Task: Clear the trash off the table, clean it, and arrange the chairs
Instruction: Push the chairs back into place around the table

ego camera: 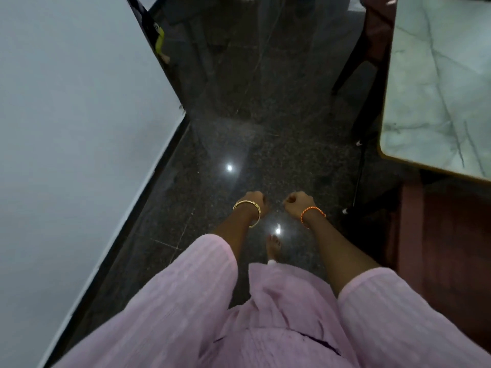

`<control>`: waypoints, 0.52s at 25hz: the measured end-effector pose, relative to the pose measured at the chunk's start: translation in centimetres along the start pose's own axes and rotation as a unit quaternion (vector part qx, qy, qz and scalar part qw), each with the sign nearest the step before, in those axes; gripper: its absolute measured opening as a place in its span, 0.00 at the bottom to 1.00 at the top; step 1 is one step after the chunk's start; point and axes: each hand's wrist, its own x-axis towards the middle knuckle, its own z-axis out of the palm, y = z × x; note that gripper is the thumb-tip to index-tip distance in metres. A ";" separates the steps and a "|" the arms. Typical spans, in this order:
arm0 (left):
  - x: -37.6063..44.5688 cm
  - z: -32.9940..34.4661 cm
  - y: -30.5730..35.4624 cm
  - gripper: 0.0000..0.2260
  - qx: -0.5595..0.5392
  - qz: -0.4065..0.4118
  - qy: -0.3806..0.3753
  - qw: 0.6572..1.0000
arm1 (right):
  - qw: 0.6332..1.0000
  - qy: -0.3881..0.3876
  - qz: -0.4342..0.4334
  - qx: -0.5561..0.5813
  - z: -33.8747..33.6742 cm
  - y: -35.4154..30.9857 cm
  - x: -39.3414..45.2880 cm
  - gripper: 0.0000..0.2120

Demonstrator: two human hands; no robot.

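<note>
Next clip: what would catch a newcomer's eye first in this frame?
Most striking are the two curled hands low in the centre, holding nothing: the left hand with a gold bangle, the right hand with an orange thread bracelet. Below them pink sleeves fill the foreground. At right, the corner of a marble-patterned table juts over the dark glossy floor, which shows bright light reflections.

A pale plaster wall (66, 155) fills the left, with a dark skirting strip (148, 187) along its foot. A speckled dark stone floor (252, 134) runs from near to far between that wall and the marble-veined rectangular worktop (438, 88) at the right. A dark wooden chair (372, 49) stands at the worktop's far left side. The person's two hands, the left hand (253, 199) and the right hand (299, 201), hang side by side over the near floor.
</note>
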 end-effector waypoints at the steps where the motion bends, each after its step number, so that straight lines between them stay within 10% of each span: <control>1: 2.2 -1.9 0.1 0.16 -0.003 -0.010 0.003 1.000 | 1.000 -0.003 0.001 0.004 -0.7 -1.6 2.4 0.08; 13: 28.9 -21.3 5.2 0.14 -0.057 0.018 0.036 0.998 | 0.997 0.051 0.021 0.053 -12.3 -15.0 29.0 0.09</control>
